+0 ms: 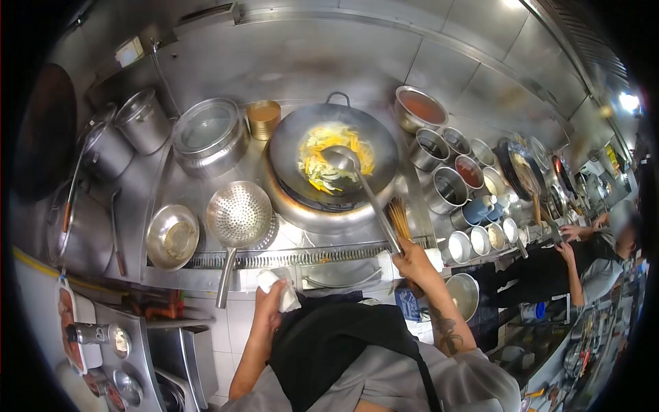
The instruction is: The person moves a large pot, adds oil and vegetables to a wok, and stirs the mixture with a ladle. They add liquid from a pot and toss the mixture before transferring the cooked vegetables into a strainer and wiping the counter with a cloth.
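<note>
My right hand (416,262) is wrapped round the handle of a long metal ladle (341,158). The ladle's bowl rests among yellow and pale green sliced vegetables (318,147) in a dark wok (285,147) on the burner. In my left hand (266,304) is a folded white cloth (287,296), held at the front edge of the stove, left of the wok. A perforated metal skimmer (239,213) lies between that hand and the wok, its handle jutting over the counter edge. Beneath my right hand is a bundle of thin brown sticks (398,216).
Left of the wok stand a lidded pot (209,137), a gold tin (263,119) and a metal bowl (173,237). On the right are a bowl of reddish liquid (421,108) and several seasoning containers (449,189). A co-worker (570,264) stands farther right.
</note>
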A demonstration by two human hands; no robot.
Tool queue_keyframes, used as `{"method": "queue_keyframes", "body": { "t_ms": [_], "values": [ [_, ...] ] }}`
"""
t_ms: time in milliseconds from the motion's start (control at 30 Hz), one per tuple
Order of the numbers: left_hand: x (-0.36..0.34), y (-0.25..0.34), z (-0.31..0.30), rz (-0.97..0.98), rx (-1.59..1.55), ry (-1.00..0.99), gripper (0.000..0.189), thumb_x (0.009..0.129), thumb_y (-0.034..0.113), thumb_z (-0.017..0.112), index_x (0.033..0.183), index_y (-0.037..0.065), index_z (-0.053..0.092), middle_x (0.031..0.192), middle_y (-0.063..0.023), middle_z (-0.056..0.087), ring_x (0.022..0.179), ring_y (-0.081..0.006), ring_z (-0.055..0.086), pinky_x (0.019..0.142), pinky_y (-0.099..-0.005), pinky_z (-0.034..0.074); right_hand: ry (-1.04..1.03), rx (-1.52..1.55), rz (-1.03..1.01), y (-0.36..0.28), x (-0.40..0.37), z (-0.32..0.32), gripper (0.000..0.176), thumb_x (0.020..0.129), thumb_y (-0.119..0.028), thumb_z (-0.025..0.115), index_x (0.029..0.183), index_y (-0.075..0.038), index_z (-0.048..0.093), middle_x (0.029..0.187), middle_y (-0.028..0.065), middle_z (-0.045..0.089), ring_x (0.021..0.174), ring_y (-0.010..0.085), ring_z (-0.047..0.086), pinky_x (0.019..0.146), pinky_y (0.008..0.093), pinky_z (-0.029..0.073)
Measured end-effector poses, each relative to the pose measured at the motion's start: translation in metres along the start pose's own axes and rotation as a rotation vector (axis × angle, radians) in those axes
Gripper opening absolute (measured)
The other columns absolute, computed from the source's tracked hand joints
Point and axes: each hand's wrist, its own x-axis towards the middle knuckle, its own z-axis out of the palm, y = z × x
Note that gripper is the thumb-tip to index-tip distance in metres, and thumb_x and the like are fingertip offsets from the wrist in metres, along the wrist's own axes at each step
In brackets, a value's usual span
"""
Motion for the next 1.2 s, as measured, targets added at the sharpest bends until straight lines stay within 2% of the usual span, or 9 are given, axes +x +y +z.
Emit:
{"method": "queue_keyframes", "body": {
  "t_ms": [100, 133, 233, 333, 600, 700, 800, 1033, 1200],
  "values": [
    [0.001, -0.004, -0.006, 0.001, -0.007, 0.014, 0.024, 0.082, 0.010, 0.064, 0.102, -0.001, 0.055, 0.085, -0.0079, 0.061, 0.072, -0.0176, 0.061, 0.062, -0.0310, 0.051, 0.067, -0.041, -0.071, 0.003, 0.000, 0.006, 0.045, 0.083, -0.009, 0.059, 0.125, 0.004, 0.050, 0.063, 0.0129, 0.056, 0.051, 0.0189, 0.057, 0.049, 0.0338, 0.046],
    [0.001, -0.006, -0.009, -0.002, -0.009, 0.019, 0.025, 0.082, 0.010, 0.064, 0.102, -0.002, 0.055, 0.085, -0.0082, 0.061, 0.072, -0.0180, 0.062, 0.062, -0.0312, 0.051, 0.043, 0.037, -0.134, 0.006, -0.003, 0.005, 0.042, 0.083, -0.009, 0.059, 0.123, 0.003, 0.051, 0.063, 0.0100, 0.056, 0.050, 0.0164, 0.056, 0.048, 0.0322, 0.045],
    [-0.006, -0.001, -0.007, 0.003, -0.019, 0.033, 0.026, 0.082, 0.011, 0.064, 0.102, -0.003, 0.055, 0.083, -0.0099, 0.062, 0.070, -0.0195, 0.063, 0.061, -0.0319, 0.052, -0.175, 0.214, 0.142, -0.022, -0.013, -0.009, 0.043, 0.084, -0.008, 0.059, 0.124, 0.005, 0.051, 0.064, 0.0069, 0.056, 0.049, 0.0137, 0.055, 0.046, 0.0302, 0.044],
    [-0.003, -0.004, -0.016, -0.005, 0.025, 0.012, 0.033, 0.084, 0.012, 0.061, 0.112, 0.000, 0.048, 0.089, -0.0136, 0.061, 0.074, -0.0253, 0.064, 0.066, -0.0366, 0.055, -0.204, 0.311, 0.202, -0.013, -0.009, -0.010, 0.041, 0.084, -0.007, 0.059, 0.122, 0.006, 0.051, 0.064, 0.0048, 0.054, 0.047, 0.0118, 0.053, 0.044, 0.0287, 0.043],
    [-0.005, -0.006, -0.023, 0.011, 0.027, 0.013, 0.032, 0.085, 0.011, 0.059, 0.113, -0.001, 0.049, 0.090, -0.0140, 0.062, 0.075, -0.0257, 0.064, 0.066, -0.0369, 0.055, 0.197, 0.032, -0.037, 0.015, 0.042, -0.018, 0.030, 0.081, -0.007, 0.056, 0.108, 0.006, 0.054, 0.062, 0.0107, 0.056, 0.048, 0.0171, 0.056, 0.046, 0.0327, 0.046],
    [-0.006, -0.006, -0.021, 0.006, 0.021, 0.003, 0.031, 0.085, 0.011, 0.058, 0.112, -0.001, 0.049, 0.090, -0.0143, 0.062, 0.075, -0.0258, 0.064, 0.066, -0.0367, 0.055, 0.280, -0.009, 0.044, 0.026, 0.069, -0.016, 0.025, 0.081, -0.007, 0.054, 0.103, 0.005, 0.055, 0.061, 0.0119, 0.055, 0.049, 0.0181, 0.058, 0.048, 0.0339, 0.047],
    [-0.005, -0.006, -0.019, -0.010, 0.020, -0.003, 0.031, 0.085, 0.011, 0.058, 0.112, -0.001, 0.049, 0.089, -0.0145, 0.062, 0.074, -0.0258, 0.064, 0.065, -0.0367, 0.055, 0.287, 0.118, 0.124, 0.015, 0.076, 0.004, 0.021, 0.083, -0.006, 0.055, 0.101, 0.003, 0.055, 0.064, 0.0075, 0.057, 0.043, 0.0156, 0.052, 0.042, 0.0296, 0.041],
    [-0.001, -0.009, -0.019, 0.010, -0.002, -0.007, 0.032, 0.085, 0.011, 0.059, 0.112, -0.001, 0.048, 0.088, -0.0139, 0.062, 0.073, -0.0256, 0.064, 0.064, -0.0371, 0.055, -0.072, 0.799, 0.307, 0.007, 0.070, -0.001, 0.009, 0.082, -0.003, 0.055, 0.092, -0.001, 0.056, 0.063, 0.0037, 0.053, 0.044, 0.0145, 0.052, 0.038, 0.0277, 0.040],
    [-0.004, -0.007, -0.017, 0.004, -0.007, 0.005, 0.031, 0.085, 0.012, 0.060, 0.110, -0.001, 0.049, 0.087, -0.0133, 0.062, 0.073, -0.0254, 0.064, 0.064, -0.0367, 0.055, 0.039, 0.694, 0.143, -0.004, 0.049, -0.004, 0.024, 0.086, -0.001, 0.053, 0.109, -0.001, 0.050, 0.066, 0.0034, 0.051, 0.043, 0.0104, 0.047, 0.038, 0.0245, 0.038]
  ]
}}
